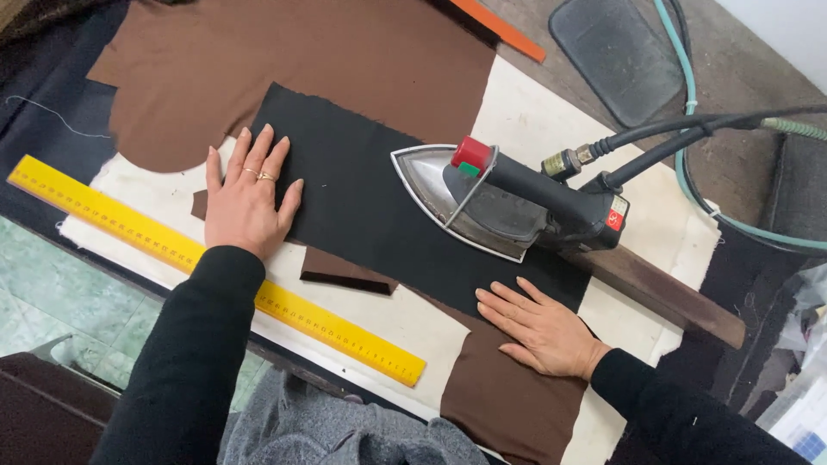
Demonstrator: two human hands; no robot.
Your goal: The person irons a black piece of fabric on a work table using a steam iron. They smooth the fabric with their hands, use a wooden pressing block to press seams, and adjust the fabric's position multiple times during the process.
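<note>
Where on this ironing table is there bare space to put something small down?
Free: pale cover between yellow ruler and black fabric; also the cover beyond the iron. Crowded: mid-table, where left hand, right hand and iron sit.

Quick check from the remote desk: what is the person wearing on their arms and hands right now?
Both arms are covered to the wrist by long black sleeves of a soft knit. The left hand is bare apart from thin gold rings on two fingers. The right hand is bare, with no rings or gloves visible.
</note>
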